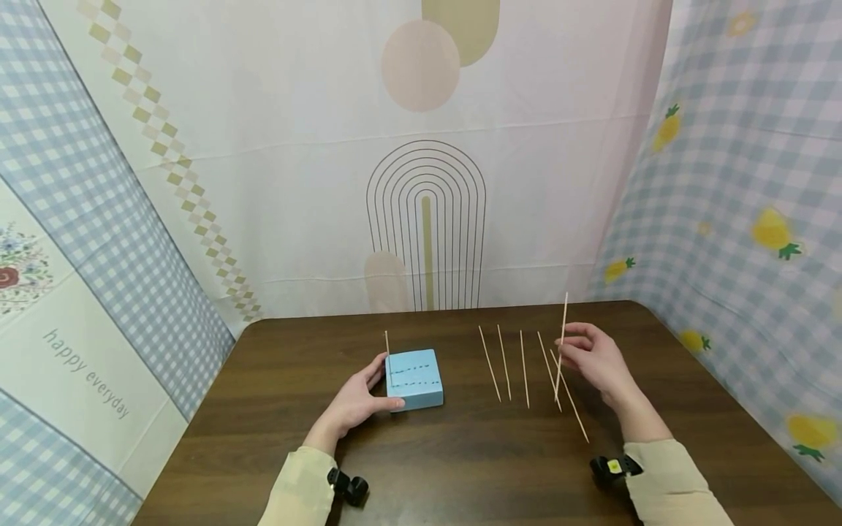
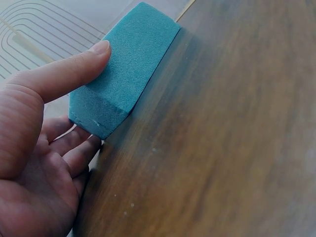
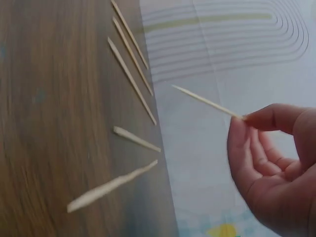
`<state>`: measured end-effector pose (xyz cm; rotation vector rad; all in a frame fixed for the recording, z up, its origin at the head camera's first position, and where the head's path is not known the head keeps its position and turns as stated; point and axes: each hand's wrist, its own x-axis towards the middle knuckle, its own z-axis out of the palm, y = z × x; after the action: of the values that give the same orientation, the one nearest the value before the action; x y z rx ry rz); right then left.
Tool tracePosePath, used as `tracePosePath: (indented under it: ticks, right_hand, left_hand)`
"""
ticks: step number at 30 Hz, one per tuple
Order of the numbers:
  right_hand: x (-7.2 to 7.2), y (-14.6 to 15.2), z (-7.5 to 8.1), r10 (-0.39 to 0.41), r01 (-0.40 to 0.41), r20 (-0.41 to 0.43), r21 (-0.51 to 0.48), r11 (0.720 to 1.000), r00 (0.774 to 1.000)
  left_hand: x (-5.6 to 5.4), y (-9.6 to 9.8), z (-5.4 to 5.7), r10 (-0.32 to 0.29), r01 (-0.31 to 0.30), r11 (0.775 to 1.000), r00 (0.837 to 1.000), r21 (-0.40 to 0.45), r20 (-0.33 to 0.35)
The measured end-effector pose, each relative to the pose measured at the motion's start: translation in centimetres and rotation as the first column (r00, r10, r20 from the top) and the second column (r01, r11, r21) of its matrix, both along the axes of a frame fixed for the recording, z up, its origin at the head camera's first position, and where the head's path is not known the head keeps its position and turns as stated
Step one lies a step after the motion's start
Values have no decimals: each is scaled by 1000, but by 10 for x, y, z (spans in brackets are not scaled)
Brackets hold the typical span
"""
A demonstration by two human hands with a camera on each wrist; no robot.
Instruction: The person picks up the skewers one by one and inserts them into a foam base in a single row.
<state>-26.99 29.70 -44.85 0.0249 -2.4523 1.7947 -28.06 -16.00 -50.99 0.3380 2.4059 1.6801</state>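
Note:
A light blue foam block with rows of small dark marks on top lies on the table, left of centre. My left hand grips it at its left end. In the left wrist view the thumb presses one side face of the foam block, with the other fingers below its end. One thin wooden skewer stands upright at the block's left edge. Over the table's right side my right hand pinches another skewer between thumb and fingertips, near-upright in the head view.
Several loose skewers lie spread between the block and my right hand; two of them cross below the held one. The brown wooden table ends at a hanging patterned cloth, with checked cloths on both sides.

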Motion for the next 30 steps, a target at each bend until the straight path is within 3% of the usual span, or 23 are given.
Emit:
tracePosePath:
  ticks: [6, 13, 20, 30]
  right_hand:
    - [1, -19, 7, 22, -27, -96, -51, 998, 995]
    - [4, -33, 10, -8, -4, -160, -70, 998, 987]
    - [4, -43, 7, 8, -19, -179, -62, 998, 984]
    - [2, -76, -6, 103, -118, -158, -85, 989, 982]
  left_hand:
    - [0, 0, 0, -2, 2, 1000, 1000, -3, 2]
    - [0, -1, 0, -2, 2, 1000, 1000, -5, -2]
    - [-1, -2, 1, -9, 9, 1000, 1000, -6, -10]
    - [1, -2, 0, -23, 23, 1000, 1000, -5, -6]
